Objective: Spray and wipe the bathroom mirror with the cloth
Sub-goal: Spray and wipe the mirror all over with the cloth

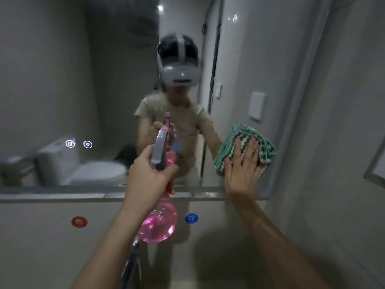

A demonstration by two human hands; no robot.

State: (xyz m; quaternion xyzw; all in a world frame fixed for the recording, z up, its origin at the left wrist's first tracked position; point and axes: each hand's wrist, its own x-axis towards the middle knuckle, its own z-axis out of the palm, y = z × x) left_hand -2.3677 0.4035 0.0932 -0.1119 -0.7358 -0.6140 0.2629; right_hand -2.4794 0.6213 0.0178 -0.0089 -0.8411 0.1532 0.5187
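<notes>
One green-white zigzag cloth (248, 142), folded, vs mirror (62, 80).

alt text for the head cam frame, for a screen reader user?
A person's right hand presses a green-and-white cloth flat against the lower right of a bathroom mirror, while the left hand grips a pink spray bottle aimed at the glass. Red and blue round stickers sit on the wall below.

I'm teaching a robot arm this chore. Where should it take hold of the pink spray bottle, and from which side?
Grip the narrow neck just under the grey spray head, as the left hand does, above the round belly of the pink spray bottle. Come from behind, opposite the nozzle that points at the mirror. The bulbous belly looks too wide to grip securely.
</notes>
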